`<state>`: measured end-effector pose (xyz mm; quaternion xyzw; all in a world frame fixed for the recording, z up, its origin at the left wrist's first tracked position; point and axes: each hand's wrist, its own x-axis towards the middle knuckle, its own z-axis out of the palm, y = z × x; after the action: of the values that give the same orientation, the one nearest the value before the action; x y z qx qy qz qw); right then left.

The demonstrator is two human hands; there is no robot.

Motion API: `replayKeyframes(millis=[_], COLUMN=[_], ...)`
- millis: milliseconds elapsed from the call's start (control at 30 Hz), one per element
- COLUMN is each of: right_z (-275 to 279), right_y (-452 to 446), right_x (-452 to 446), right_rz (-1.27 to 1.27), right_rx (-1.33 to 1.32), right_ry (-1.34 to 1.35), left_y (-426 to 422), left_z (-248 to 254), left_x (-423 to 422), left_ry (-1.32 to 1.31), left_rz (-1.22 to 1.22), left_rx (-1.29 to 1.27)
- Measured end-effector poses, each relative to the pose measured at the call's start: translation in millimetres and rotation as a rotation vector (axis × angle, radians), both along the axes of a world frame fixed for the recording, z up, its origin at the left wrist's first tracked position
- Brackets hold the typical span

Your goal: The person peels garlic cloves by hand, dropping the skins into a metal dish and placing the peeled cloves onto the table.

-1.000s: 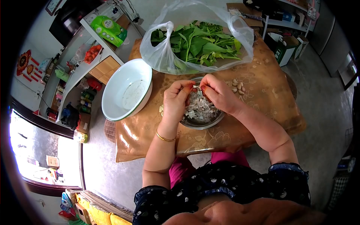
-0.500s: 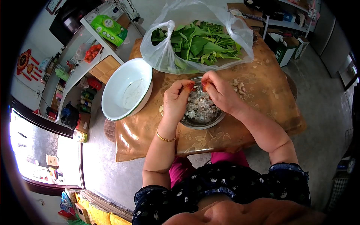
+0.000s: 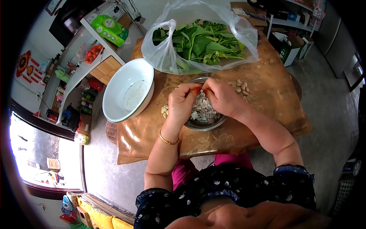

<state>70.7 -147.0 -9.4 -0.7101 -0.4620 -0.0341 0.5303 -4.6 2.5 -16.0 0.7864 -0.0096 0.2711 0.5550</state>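
Brown table (image 3: 274, 97), hands (image 3: 181, 103) (image 3: 222, 98) over bowl (image 3: 207, 128), package print (image 3: 109, 23) illegible

Holds left hand (image 3: 180, 104) and right hand (image 3: 224, 97) with reddish fingertips (image 3: 197, 91) close together above a metal bowl (image 3: 207, 128) of papery peelings (image 3: 204, 111), with contents of the grip too small to make out. Has pale cloves (image 3: 164, 110) just left of the bowl, browner cloves (image 3: 243, 87) to the right, a white basin (image 3: 116, 91) farther left, and green leaves (image 3: 206, 45) in a translucent bag (image 3: 158, 57) on the far side.
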Motion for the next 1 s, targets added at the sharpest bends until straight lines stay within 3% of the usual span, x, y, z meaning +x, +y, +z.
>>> replayKeyframes(millis=[233, 500, 633, 733, 1000], right_z=[-2, 2, 8, 8, 13], right_y=[1, -2, -5, -6, -6], right_x=[0, 1, 2, 3, -3], right_rz=[-0.025, 0.125, 0.262, 0.292, 0.198], right_rx=[0.012, 0.024, 0.059, 0.095, 0.052], right_ry=[-0.068, 0.344, 0.685, 0.755, 0.489], left_y=[-2, -5, -8, -4, 0], left_z=[5, 10, 16, 16, 13], left_x=[-2, -6, -9, -7, -5], left_ry=[-0.005, 0.006, 0.113, 0.14, 0.172], left_rz=[-0.013, -0.022, -0.063, -0.111, -0.194], left_rx=[0.05, 0.01, -0.247, -0.383, -0.516])
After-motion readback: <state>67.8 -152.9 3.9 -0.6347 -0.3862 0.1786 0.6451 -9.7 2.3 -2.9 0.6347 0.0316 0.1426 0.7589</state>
